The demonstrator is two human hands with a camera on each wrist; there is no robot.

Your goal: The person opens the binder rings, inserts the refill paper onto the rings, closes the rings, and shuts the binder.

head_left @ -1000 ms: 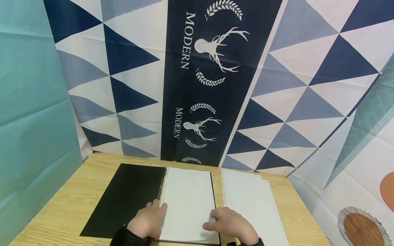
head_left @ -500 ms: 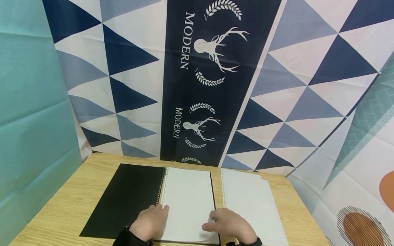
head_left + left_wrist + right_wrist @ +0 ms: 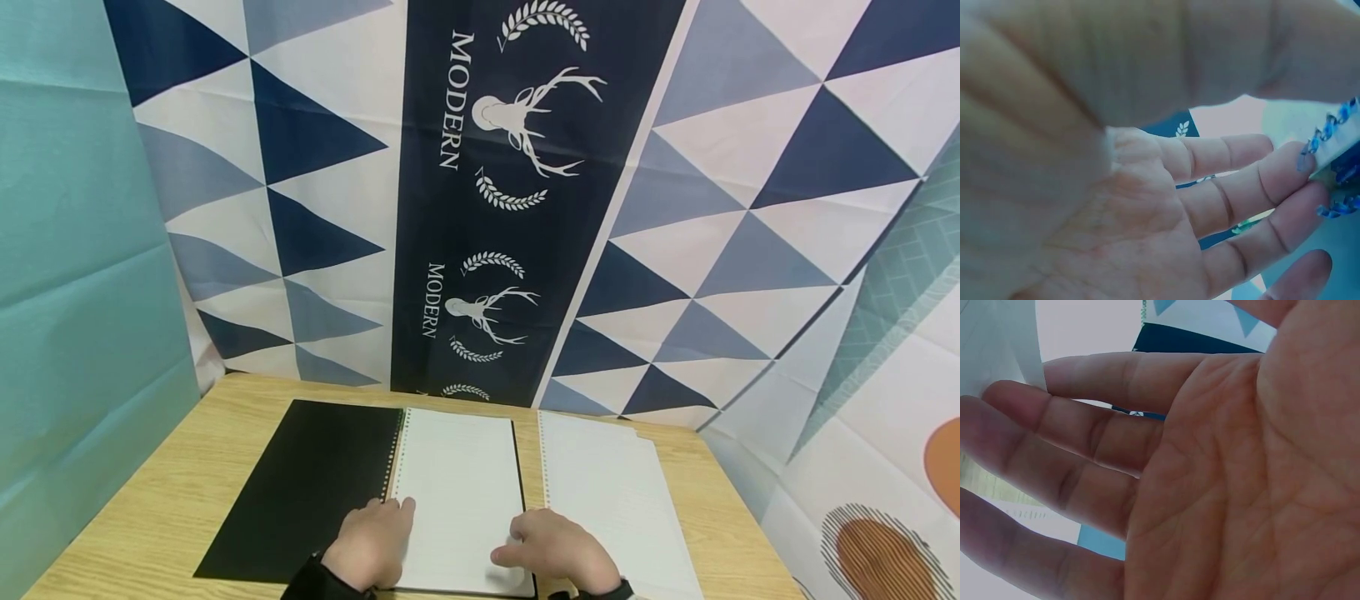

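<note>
The open notebook's white page (image 3: pixel 459 483) lies between the two sets of fingers. The left hand (image 3: pixel 371 542) is released, its fingers nearly straight, their tips touching the rings (image 3: pixel 1332 128) at the spine; the black cover (image 3: pixel 307 483) spreads to their left. The right hand (image 3: pixel 551 542) has its fingers extended at the page's outer edge, thumb over the paper; I cannot tell whether thumb and forefinger nip it. Right of those fingers a loose punched sheet (image 3: pixel 611 492) lies on the table (image 3: pixel 165 467). To do this well, the left fingertips should press lightly along the rings so the holes line up, while the right fingers square the outer edge without shoving inward, since thin paper would probably buckle.
</note>
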